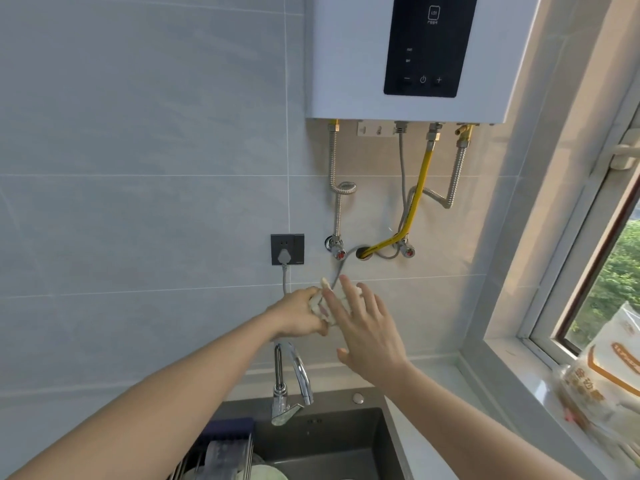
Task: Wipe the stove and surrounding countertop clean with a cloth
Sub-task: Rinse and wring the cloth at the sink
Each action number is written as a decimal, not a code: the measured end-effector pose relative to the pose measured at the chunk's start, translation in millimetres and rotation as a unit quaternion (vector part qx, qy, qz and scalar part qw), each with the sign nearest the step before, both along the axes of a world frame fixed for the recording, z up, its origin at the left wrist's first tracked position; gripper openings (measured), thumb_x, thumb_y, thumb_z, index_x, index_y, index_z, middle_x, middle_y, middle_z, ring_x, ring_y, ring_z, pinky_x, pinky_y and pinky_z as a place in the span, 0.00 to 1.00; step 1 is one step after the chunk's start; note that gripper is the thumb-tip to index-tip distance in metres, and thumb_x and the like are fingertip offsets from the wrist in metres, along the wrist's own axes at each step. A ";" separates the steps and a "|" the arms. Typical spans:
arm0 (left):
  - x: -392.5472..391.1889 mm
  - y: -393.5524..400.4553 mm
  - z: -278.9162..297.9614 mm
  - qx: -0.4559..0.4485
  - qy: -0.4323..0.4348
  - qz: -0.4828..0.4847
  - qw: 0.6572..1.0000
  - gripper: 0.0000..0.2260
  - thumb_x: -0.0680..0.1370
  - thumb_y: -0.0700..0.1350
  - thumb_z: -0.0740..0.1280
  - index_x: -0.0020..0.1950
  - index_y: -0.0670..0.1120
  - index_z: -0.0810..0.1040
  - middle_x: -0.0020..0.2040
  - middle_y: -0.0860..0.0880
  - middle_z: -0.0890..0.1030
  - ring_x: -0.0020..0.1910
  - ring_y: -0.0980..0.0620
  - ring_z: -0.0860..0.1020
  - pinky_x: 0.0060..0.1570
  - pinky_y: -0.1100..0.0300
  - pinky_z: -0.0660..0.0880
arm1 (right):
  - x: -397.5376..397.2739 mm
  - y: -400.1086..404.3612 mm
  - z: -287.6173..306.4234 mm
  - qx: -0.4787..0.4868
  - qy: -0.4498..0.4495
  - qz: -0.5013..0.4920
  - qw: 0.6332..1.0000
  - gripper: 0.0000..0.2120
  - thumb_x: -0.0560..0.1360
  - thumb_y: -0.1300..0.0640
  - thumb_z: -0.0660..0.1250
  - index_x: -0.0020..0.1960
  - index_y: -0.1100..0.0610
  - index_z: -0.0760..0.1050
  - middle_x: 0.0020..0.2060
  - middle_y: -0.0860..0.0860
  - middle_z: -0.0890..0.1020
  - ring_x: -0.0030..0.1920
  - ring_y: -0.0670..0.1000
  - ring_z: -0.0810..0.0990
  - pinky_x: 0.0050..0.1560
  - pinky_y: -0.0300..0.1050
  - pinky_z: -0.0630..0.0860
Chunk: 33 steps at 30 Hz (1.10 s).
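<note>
Both my hands are raised in front of the tiled wall, above the sink. My left hand [298, 315] grips a small pale cloth [320, 304], bunched between its fingers. My right hand [367, 327] is spread with straight fingers, its fingertips touching the cloth from the right. Most of the cloth is hidden between the two hands. Neither the stove nor the counter around it is in view.
A chrome faucet [294, 382] stands below my hands over a dark sink [329, 441] with a dish rack [221, 452]. A wall socket [287, 249], valves and hoses [415, 202] hang under a white water heater [408, 57]. A bag [606, 372] sits on the window sill.
</note>
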<state>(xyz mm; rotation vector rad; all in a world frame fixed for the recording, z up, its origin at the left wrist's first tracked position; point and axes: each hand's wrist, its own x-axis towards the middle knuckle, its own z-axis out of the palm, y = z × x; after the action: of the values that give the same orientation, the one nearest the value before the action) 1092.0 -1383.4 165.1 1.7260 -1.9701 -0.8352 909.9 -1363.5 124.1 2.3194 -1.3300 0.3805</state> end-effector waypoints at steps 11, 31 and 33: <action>-17.6 17.5 15.9 0.015 -0.168 -0.105 0.980 0.24 0.70 0.46 0.79 0.64 0.48 0.75 0.55 0.50 0.81 0.55 0.47 0.80 0.56 0.55 0.78 | 12.6 -15.9 20.4 0.049 0.018 0.011 0.999 0.56 0.63 0.54 0.83 0.81 0.57 0.54 0.60 0.58 0.76 0.54 0.60 0.79 0.41 0.52 0.80; -11.2 40.1 -36.7 -0.142 -0.309 0.014 0.940 0.18 0.73 0.53 0.68 0.63 0.54 0.76 0.54 0.50 0.82 0.52 0.45 0.82 0.46 0.56 0.73 | 31.1 -27.6 37.2 0.314 0.100 -0.023 0.944 0.20 0.64 0.43 0.80 0.44 0.56 0.77 0.39 0.50 0.79 0.42 0.54 0.78 0.39 0.44 0.74; -13.0 39.6 -45.3 -0.129 -0.309 -0.001 0.942 0.20 0.73 0.54 0.69 0.64 0.54 0.76 0.53 0.50 0.82 0.51 0.45 0.82 0.46 0.56 0.73 | 25.9 -28.8 32.1 0.347 0.094 -0.016 0.933 0.20 0.64 0.45 0.81 0.45 0.57 0.79 0.39 0.51 0.80 0.41 0.54 0.79 0.38 0.44 0.73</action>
<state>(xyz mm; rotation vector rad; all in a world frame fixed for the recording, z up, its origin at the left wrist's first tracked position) 1079.0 -1343.8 119.8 1.9734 -2.3262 -0.0012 935.8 -1392.3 156.2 2.7814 -1.5767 -0.3888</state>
